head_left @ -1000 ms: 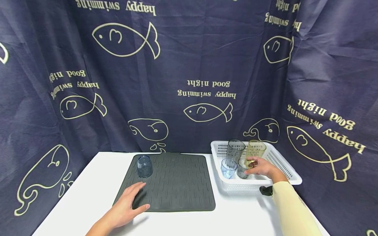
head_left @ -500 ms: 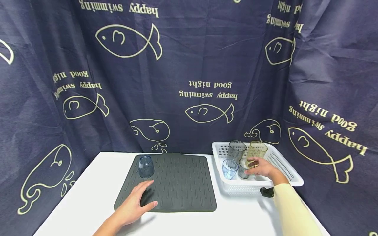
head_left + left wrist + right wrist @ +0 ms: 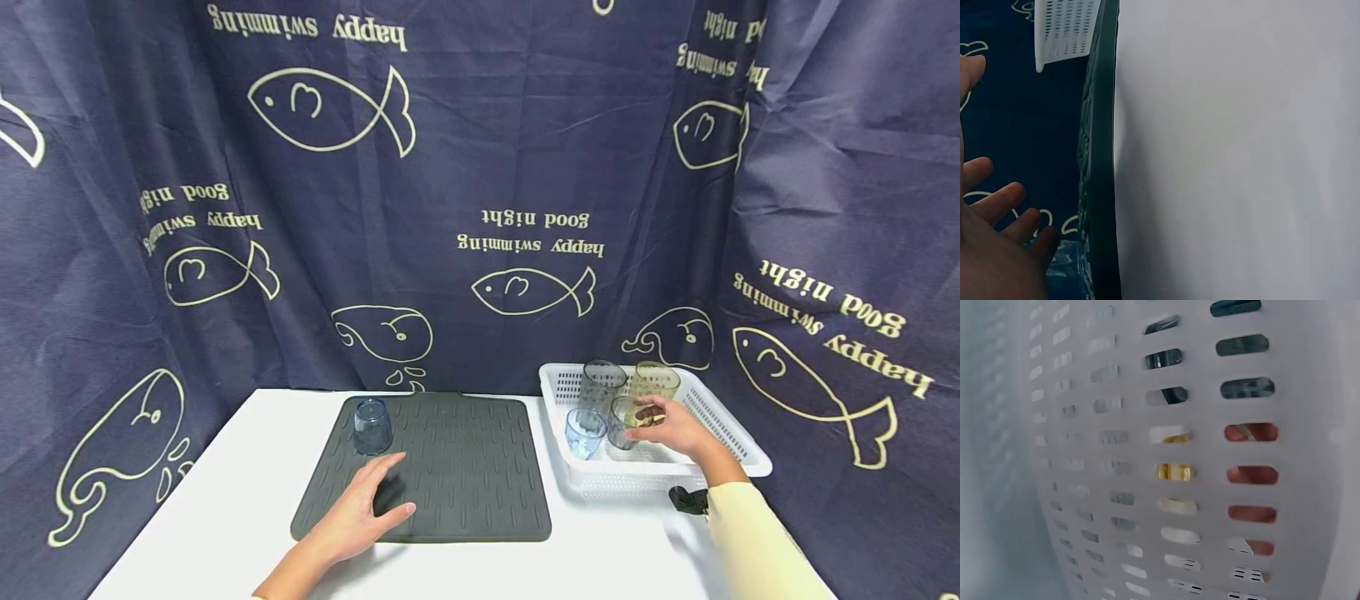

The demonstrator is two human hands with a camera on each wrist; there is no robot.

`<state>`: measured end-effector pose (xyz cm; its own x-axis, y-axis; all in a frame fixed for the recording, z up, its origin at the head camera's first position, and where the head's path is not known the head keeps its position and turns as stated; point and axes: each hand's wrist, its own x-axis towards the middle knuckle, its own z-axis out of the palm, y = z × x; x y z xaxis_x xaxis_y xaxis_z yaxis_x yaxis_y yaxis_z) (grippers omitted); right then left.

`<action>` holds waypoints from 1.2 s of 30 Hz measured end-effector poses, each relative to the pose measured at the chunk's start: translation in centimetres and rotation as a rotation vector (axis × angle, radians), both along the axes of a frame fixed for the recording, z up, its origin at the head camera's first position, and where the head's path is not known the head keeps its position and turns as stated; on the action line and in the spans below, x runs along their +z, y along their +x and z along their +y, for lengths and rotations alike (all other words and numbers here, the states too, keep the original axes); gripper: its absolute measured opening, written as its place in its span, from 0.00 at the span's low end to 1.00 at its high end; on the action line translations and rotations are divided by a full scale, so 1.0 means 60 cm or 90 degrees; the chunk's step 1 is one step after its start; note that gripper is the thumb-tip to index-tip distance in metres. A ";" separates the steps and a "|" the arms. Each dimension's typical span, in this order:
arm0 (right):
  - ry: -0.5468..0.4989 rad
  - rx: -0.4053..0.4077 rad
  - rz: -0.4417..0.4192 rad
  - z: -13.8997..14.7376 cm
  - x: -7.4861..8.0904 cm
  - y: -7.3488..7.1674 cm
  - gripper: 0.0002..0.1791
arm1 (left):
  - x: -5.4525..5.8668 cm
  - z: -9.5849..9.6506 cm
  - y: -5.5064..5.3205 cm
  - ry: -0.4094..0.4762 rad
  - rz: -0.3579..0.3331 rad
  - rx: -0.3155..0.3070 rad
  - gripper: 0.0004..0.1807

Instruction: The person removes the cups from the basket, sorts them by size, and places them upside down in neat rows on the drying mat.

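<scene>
In the head view, my right hand (image 3: 671,429) reaches into a white perforated basket (image 3: 555,417) and grips a small grey drinking glass (image 3: 618,429), fingers and thumb on its right side. Through the slots of the basket wall (image 3: 1204,450) in the right wrist view, parts of fingers (image 3: 1252,475) show. A small light-blue glass (image 3: 583,437) stands beside the gripped one; behind are a taller grey glass (image 3: 600,385) and a yellowish glass (image 3: 654,379). My left hand (image 3: 356,517), fingers spread and holding nothing, hovers at the near edge of a dark drying mat (image 3: 472,475).
On the mat's far left sits a dark-blue glass (image 3: 372,429), narrower end up. The mat and basket share a white table (image 3: 225,500). A navy curtain (image 3: 480,183) with fish drawings hangs behind and at both sides.
The small grey glass has risen slightly in my right hand, its rim higher beside the light-blue glass. My left hand has drifted right along the mat's near edge.
</scene>
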<state>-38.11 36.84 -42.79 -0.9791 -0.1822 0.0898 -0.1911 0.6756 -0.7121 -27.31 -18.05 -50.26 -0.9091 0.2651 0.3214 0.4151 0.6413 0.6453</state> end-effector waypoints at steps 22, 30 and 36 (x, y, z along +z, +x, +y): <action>-0.113 0.030 0.045 -0.028 0.016 0.037 0.42 | 0.010 0.026 -0.010 0.029 -0.007 -0.026 0.41; -0.176 0.046 0.069 -0.044 0.024 0.054 0.41 | 0.018 0.030 -0.006 0.032 -0.018 -0.026 0.41; -0.186 0.042 0.096 -0.058 0.029 0.068 0.40 | 0.020 0.031 -0.007 0.028 -0.024 -0.024 0.41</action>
